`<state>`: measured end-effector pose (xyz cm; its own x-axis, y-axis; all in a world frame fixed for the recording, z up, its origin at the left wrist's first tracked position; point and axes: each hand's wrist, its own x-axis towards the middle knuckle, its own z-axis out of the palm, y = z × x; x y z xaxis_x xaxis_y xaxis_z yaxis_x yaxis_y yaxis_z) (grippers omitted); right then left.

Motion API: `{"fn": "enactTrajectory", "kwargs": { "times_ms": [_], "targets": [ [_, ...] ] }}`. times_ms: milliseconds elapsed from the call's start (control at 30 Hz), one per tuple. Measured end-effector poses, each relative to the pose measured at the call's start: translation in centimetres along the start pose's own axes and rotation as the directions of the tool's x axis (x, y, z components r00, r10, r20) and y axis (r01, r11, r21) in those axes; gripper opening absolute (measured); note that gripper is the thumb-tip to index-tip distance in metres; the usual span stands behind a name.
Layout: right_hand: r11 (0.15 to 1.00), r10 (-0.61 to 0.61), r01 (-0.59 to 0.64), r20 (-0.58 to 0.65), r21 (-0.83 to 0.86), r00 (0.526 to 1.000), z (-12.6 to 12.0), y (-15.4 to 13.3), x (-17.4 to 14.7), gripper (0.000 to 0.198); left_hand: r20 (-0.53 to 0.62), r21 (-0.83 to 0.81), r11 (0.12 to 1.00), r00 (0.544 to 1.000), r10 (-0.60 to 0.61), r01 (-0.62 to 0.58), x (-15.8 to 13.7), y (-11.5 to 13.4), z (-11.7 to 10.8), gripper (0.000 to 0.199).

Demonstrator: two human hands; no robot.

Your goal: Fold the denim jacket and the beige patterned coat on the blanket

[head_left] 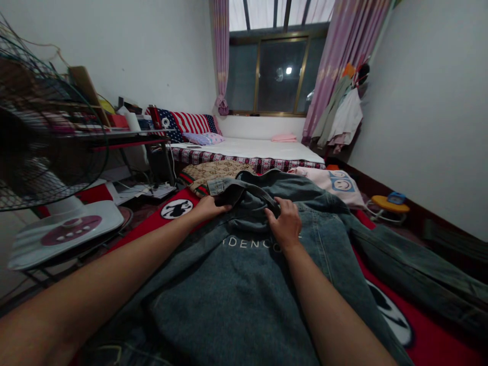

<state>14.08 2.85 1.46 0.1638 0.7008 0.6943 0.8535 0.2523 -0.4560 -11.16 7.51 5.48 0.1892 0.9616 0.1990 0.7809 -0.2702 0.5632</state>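
A blue denim jacket [236, 295] lies spread out in front of me, with pale lettering across its upper back. At its collar, my left hand [213, 207] pinches the left part of the raised band. My right hand [285, 218] grips the same collar farther right, thumb and fingers closed around the cloth. Between the two hands the collar stands up in a loose curve. One sleeve [415, 264] stretches away to the right. Under the jacket is a red cloth [133, 226] with black-and-white round prints.
A tan patterned garment [213, 175] and a pink garment [339, 185] lie beyond the jacket. To the left stand an electric fan [64, 223] and a cluttered desk [133, 133]. A bed [251, 149] is by the window; a yellow stool [389, 204] stands right.
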Motion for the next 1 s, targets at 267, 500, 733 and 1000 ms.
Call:
{"fn": "enactTrajectory", "kwargs": {
  "times_ms": [267, 500, 733, 1000],
  "targets": [
    [0.995, -0.083, 0.068, 0.247, 0.067, 0.966, -0.2, -4.6, -0.3, 0.095, 0.295, 0.119, 0.927, 0.904, 0.310, -0.356, -4.6, 1.7, -0.2, 0.083],
    [0.990, 0.138, -0.142, 0.219, 0.002, 0.966, -0.2, -4.8, 0.0, 0.096, 0.397, 0.436, 0.898, 0.909, -0.130, -0.062, -9.5, 0.9, -6.5, 0.088],
    [0.947, 0.284, -0.210, 0.330, -0.243, 0.900, -1.2, -4.2, 0.5, 0.086, 0.777, 0.116, 0.969, 0.588, -0.226, 0.218, -14.0, -0.6, -10.8, 0.055],
    [0.824, 0.353, -0.460, 0.335, 0.331, 0.873, -0.9, -2.0, 2.0, 0.032, 0.741, -0.150, 0.956, 0.669, -0.061, 0.254, -13.0, 3.7, -12.1, 0.044]
  ]
}}
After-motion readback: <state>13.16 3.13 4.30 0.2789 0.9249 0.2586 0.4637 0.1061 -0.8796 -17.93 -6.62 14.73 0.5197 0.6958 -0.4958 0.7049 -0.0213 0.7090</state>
